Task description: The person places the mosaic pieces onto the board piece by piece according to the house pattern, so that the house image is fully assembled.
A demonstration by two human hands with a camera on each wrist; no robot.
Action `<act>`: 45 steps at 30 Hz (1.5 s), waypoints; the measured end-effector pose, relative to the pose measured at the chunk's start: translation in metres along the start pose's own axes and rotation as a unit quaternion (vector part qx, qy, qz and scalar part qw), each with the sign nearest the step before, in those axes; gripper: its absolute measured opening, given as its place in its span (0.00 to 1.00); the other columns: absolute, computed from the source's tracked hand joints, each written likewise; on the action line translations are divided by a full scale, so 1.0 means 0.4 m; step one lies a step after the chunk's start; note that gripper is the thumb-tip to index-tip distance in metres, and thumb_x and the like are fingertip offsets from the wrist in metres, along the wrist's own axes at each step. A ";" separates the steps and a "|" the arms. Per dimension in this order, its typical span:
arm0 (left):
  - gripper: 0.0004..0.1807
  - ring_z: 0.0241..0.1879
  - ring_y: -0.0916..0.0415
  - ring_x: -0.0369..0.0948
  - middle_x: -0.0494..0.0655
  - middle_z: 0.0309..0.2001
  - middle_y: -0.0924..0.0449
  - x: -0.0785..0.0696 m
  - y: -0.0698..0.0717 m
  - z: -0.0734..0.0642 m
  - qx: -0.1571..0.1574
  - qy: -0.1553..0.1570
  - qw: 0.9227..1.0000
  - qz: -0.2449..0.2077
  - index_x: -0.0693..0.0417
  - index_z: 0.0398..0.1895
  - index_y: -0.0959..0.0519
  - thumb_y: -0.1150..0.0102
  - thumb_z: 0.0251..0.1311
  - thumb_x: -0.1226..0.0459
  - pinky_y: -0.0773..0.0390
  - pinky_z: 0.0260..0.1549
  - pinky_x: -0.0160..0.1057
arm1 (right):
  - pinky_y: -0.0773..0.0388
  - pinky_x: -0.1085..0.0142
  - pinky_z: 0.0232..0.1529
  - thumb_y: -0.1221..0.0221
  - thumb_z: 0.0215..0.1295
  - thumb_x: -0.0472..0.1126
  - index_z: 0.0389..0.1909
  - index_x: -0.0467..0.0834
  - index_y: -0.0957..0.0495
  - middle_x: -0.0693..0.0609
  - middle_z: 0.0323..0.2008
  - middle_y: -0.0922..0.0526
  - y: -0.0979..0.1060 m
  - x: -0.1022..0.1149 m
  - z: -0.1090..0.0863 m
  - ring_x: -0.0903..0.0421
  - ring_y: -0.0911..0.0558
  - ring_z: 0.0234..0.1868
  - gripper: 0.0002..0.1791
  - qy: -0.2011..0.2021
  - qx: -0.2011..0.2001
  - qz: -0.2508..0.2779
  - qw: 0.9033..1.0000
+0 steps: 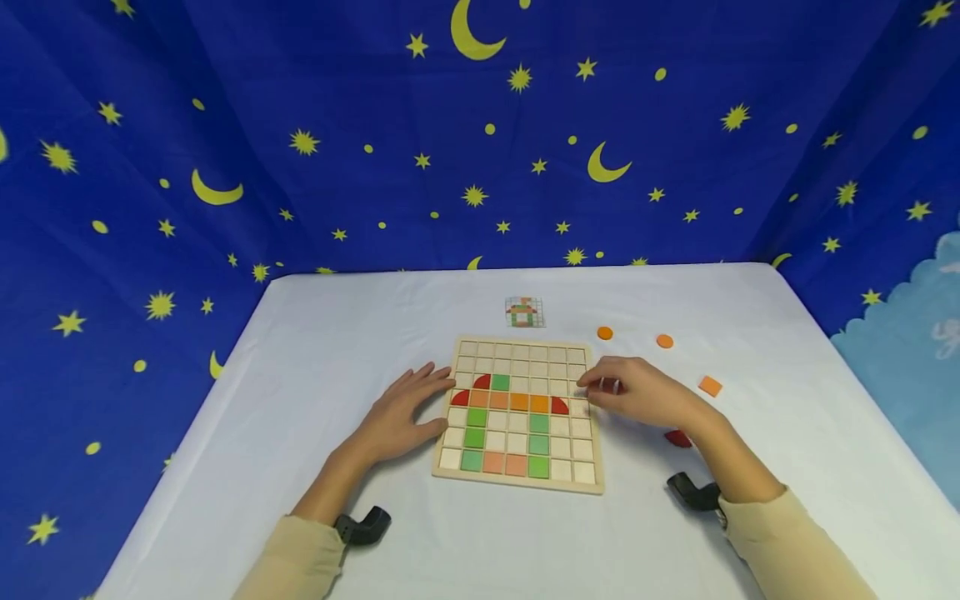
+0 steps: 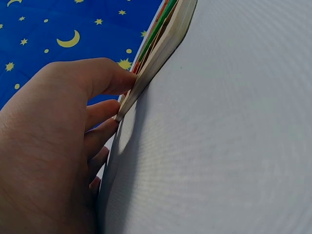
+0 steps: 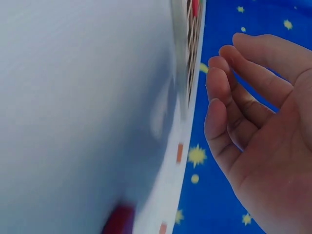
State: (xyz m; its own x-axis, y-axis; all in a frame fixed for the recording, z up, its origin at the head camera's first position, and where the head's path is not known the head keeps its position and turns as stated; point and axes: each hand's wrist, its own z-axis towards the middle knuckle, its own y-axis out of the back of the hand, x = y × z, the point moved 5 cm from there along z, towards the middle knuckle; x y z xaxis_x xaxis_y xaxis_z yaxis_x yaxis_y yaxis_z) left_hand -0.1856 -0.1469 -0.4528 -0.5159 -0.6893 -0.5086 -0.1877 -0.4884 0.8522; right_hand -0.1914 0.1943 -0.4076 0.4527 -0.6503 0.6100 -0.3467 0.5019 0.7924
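A wooden grid board (image 1: 517, 484) lies on the white table, with green, orange and salmon squares and red quarter-round tiles (image 1: 559, 406) in some of its cells. My left hand (image 1: 401, 417) rests at the board's left edge, its thumb and fingertips touching the frame, fingers nearly straight. Over the board's right edge hovers my right hand (image 1: 641, 392), its fingers loosely bent. In the right wrist view nothing shows between the thumb and fingers of that hand (image 3: 273, 131). A red tile (image 1: 678, 438) lies partly hidden beneath the right forearm.
A small pattern card (image 1: 525, 312) lies behind the board. To the right are two orange discs, one nearer (image 1: 604, 332) and one farther (image 1: 664, 341), plus an orange square (image 1: 710, 386). A blue star-patterned cloth (image 1: 517, 200) hangs behind the table.
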 end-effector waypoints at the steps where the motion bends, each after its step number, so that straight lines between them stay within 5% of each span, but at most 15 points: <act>1: 0.32 0.73 0.54 0.43 0.38 0.71 0.41 -0.001 0.000 -0.001 0.000 -0.002 1.000 0.000 0.46 0.67 0.30 0.40 0.57 0.52 0.56 0.70 0.45 | 0.23 0.68 0.32 0.38 0.64 0.42 0.49 0.48 0.18 0.62 0.38 0.20 0.004 -0.007 -0.010 0.61 0.25 0.34 0.13 -0.007 -0.004 -0.005 1.000; 26: 0.32 0.72 0.53 0.42 0.37 0.71 0.40 0.006 0.005 -0.002 -0.008 0.002 1.000 0.000 0.44 0.67 0.30 0.38 0.57 0.53 0.56 0.70 0.44 | 0.22 0.67 0.39 0.36 0.59 0.33 0.49 0.49 0.18 0.59 0.38 0.20 0.050 -0.155 -0.216 0.62 0.24 0.36 0.17 -0.098 -0.056 -0.010 0.994; 34: 0.32 0.72 0.53 0.42 0.36 0.71 0.41 0.005 0.000 -0.003 -0.005 0.010 1.000 -0.009 0.44 0.67 0.30 0.38 0.57 0.52 0.56 0.70 0.44 | 0.23 0.71 0.38 0.40 0.62 0.31 0.49 0.50 0.19 0.58 0.38 0.20 0.058 -0.175 -0.256 0.61 0.23 0.36 0.17 -0.083 -0.072 0.010 0.994; 41: 0.32 0.72 0.53 0.41 0.36 0.71 0.41 0.004 0.000 -0.001 -0.007 0.005 1.000 -0.005 0.44 0.67 0.30 0.38 0.57 0.52 0.56 0.70 0.44 | 0.24 0.69 0.41 0.44 0.57 0.23 0.49 0.51 0.19 0.58 0.43 0.20 0.062 -0.174 -0.268 0.58 0.24 0.40 0.24 -0.088 -0.042 0.029 0.995; 45: 0.32 0.72 0.53 0.41 0.36 0.71 0.41 0.004 0.000 -0.001 -0.005 0.007 1.000 -0.007 0.44 0.67 0.30 0.38 0.57 0.52 0.56 0.71 0.44 | 0.24 0.68 0.45 0.40 0.56 0.26 0.50 0.54 0.20 0.60 0.48 0.22 0.051 -0.178 -0.268 0.59 0.25 0.44 0.24 -0.112 -0.008 0.035 0.993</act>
State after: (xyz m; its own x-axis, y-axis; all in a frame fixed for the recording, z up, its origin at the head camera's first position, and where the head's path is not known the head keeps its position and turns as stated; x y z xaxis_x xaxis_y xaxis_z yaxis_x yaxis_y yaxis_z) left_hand -0.1860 -0.1485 -0.4536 -0.5012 -0.6895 -0.5229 -0.1870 -0.5037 0.8434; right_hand -0.1428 0.3120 -0.4351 0.2329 -0.7236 0.6497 -0.3569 0.5579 0.7492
